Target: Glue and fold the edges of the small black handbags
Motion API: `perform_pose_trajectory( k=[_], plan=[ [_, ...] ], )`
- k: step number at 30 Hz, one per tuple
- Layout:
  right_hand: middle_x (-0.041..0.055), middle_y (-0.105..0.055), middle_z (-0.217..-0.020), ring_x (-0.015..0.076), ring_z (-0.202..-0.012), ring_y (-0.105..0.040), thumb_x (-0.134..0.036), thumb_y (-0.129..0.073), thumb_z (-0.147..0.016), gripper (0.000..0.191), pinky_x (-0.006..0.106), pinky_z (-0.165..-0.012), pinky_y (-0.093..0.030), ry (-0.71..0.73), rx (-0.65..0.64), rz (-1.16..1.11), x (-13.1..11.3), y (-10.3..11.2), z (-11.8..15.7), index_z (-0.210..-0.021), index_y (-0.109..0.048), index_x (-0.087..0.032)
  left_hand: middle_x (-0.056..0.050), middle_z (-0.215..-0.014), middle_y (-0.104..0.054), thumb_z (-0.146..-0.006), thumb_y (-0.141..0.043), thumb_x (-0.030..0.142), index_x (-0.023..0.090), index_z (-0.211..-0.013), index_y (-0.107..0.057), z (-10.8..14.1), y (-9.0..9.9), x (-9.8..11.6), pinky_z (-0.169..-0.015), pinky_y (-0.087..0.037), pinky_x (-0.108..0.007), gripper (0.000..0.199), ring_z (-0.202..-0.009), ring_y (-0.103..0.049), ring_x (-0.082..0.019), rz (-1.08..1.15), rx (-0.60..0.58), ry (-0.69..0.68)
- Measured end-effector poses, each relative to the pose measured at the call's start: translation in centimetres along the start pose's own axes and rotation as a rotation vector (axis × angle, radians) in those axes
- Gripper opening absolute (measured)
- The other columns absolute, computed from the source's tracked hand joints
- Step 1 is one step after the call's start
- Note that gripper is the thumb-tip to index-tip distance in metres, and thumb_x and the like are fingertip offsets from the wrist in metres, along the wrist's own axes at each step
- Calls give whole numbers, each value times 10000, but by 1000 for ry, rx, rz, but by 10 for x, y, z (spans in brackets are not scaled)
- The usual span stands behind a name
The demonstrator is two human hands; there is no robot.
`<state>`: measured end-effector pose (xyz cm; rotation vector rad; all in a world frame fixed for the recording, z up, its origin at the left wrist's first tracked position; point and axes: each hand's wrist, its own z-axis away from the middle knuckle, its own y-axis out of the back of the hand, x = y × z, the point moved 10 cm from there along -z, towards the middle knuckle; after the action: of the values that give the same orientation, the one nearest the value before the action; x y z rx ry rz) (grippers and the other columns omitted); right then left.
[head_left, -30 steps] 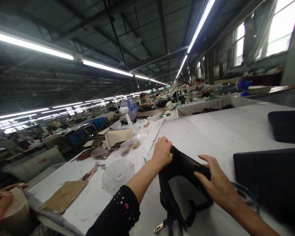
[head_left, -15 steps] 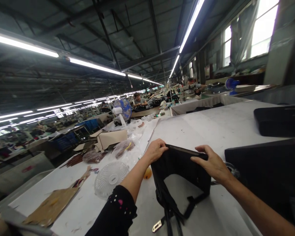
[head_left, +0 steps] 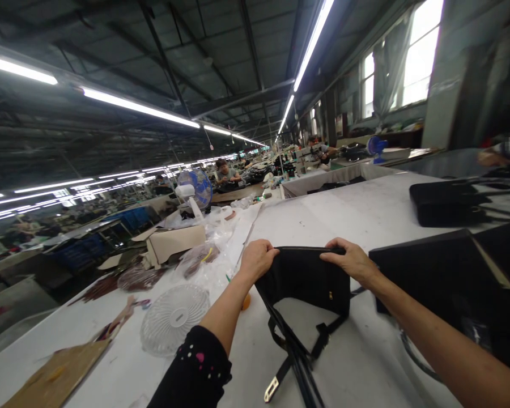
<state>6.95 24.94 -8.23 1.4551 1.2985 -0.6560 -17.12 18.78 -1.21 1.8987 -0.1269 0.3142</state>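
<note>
A black bag with long straps is held up over the white table. My left hand pinches its top left corner. At the top right corner my right hand grips the edge between thumb and fingers. A small gold zipper pull shows on the bag's panel. Straps hang toward me, one ending in a gold metal piece. Just left of the bag, partly behind my left forearm, is an orange round thing.
Black bags lie on the white table at right, another behind them. At left are a clear fan cover, brown cardboard, plastic wrap and a blue fan. Another person's hand shows at far right.
My right hand now grips the bag's top edge, which has become more level and taut. The view has swung right, showing more black bags and a person at the right edge.
</note>
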Motion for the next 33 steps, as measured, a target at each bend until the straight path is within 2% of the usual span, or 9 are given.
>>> perform_pose_trajectory(
  k=[5, 9, 11, 14, 16, 19, 24, 28, 33],
  plan=[
    [-29, -638, -677, 189, -677, -597, -478, -715, -669, 298, 311, -637, -466, 10, -38, -22, 6, -3, -5, -814, -637, -229, -25, -645, -647, -794, -614, 341, 200, -614, -639, -3, -1, -1, -595, -357, -282, 230, -642, -567, -173, -17, 6, 18],
    [14, -694, -978, 225, -943, -627, -410, -750, -663, 391, 367, -879, -471, 76, -100, -57, 9, -6, -5, -995, -626, -244, -24, -714, -646, -810, -606, 312, 196, -622, -618, 0, -1, 2, -658, -413, -287, 221, -689, -583, -170, -16, 8, -17],
    [32, -666, -1132, 233, -1056, -606, -364, -765, -653, 482, 385, -967, -436, 108, -141, -75, 10, -7, -3, -1090, -593, -253, -34, -874, -650, -793, -629, 271, 192, -642, -608, 7, 3, 11, -746, -445, -291, 172, -795, -596, -171, 4, 36, -110],
    [60, -616, -1249, 247, -1148, -569, -308, -762, -647, 578, 417, -1016, -407, 123, -177, -82, 11, -8, 2, -1175, -534, -255, -59, -1110, -583, -736, -690, 232, 191, -754, -612, 26, 20, 38, -894, -444, -332, 89, -1007, -557, -210, 18, 138, -340],
    [71, -605, -1266, 248, -1176, -555, -266, -756, -635, 629, 424, -1028, -401, 124, -197, -83, 8, -11, 6, -1207, -497, -250, -67, -1133, -565, -739, -696, 235, 198, -869, -610, 39, 24, 58, -931, -434, -369, 159, -1056, -523, -235, -19, 131, -485],
    [80, -604, -1261, 248, -1164, -564, -207, -740, -620, 681, 435, -1022, -408, 113, -228, -70, 0, -19, 13, -1239, -459, -238, -63, -1083, -583, -784, -671, 253, 205, -999, -599, 50, 11, 86, -907, -445, -383, 232, -1018, -515, -239, -124, -9, -633],
    [89, -576, -1270, 266, -1147, -565, -191, -716, -626, 675, 467, -998, -420, 96, -234, -27, -9, -25, 19, -1240, -440, -238, -64, -1060, -590, -838, -628, 259, 210, -1057, -593, 50, -8, 115, -857, -447, -375, 227, -1003, -503, -241, -272, -105, -720],
    [101, -571, -1252, 270, -1160, -548, -204, -714, -635, 667, 454, -1005, -409, 108, -232, -3, -9, -25, 19, -1243, -440, -216, -68, -1027, -603, -854, -609, 266, 205, -1058, -599, 48, -16, 126, -809, -440, -382, 213, -985, -504, -250, -327, -103, -767],
    [83, -568, -1245, 254, -1188, -529, -201, -708, -648, 647, 434, -1029, -395, 128, -221, 1, -6, -26, 18, -1240, -445, -226, -66, -941, -636, -860, -599, 270, 192, -1012, -632, 40, -18, 121, -811, -434, -393, 174, -950, -524, -252, -311, -87, -716]
  ],
)
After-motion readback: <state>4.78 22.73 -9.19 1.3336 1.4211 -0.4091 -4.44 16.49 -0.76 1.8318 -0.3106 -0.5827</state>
